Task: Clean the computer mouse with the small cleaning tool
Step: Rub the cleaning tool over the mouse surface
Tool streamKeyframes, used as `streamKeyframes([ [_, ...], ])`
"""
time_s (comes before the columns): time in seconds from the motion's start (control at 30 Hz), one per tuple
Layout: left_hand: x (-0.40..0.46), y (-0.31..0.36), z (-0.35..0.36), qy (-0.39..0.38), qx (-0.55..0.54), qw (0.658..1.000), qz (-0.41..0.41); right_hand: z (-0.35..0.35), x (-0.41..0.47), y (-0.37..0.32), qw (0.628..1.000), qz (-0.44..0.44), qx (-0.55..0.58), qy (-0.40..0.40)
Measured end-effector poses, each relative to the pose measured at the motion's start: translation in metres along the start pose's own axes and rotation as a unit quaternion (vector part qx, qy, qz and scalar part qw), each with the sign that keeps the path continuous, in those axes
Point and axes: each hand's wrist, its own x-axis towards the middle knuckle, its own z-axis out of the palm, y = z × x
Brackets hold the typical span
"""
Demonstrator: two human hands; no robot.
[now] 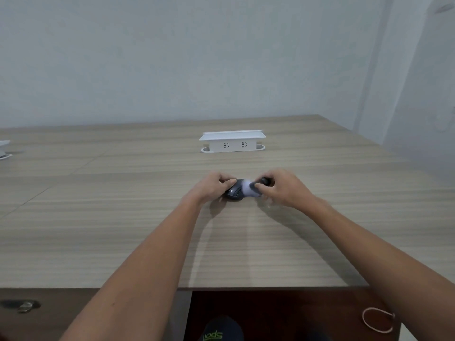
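Note:
A black computer mouse (233,192) lies on the wooden desk (123,217), a little beyond the middle. My left hand (213,187) grips its left side and holds it against the desk. My right hand (279,188) holds a small cleaning tool (265,181) with a dark round handle. Its pale, blurred tip (248,189) rests on the right half of the mouse. My fingers hide part of the mouse and most of the tool.
A white socket box (232,141) stands on the desk behind the mouse. Another white object (4,150) shows at the left edge. The desk's front edge runs near the bottom, with a keyed drawer (21,305) below it and a white cord loop (378,319) on the floor.

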Motion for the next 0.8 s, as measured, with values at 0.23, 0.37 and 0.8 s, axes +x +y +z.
streamKeyframes([
  [0.23, 0.001, -0.002, -0.001, -0.003, 0.008, 1.000, 0.003, 0.003, 0.000, -0.009, 0.998, -0.009, 0.055, -0.030],
  [0.37, 0.001, -0.002, 0.001, 0.002, -0.008, 1.000, -0.002, 0.002, 0.004, 0.001, 0.999, 0.024, 0.000, 0.036],
  [0.8, 0.001, 0.000, 0.003, 0.016, 0.035, 0.999, -0.020, 0.009, 0.004, -0.003, 0.995, 0.044, 0.082, 0.028],
])
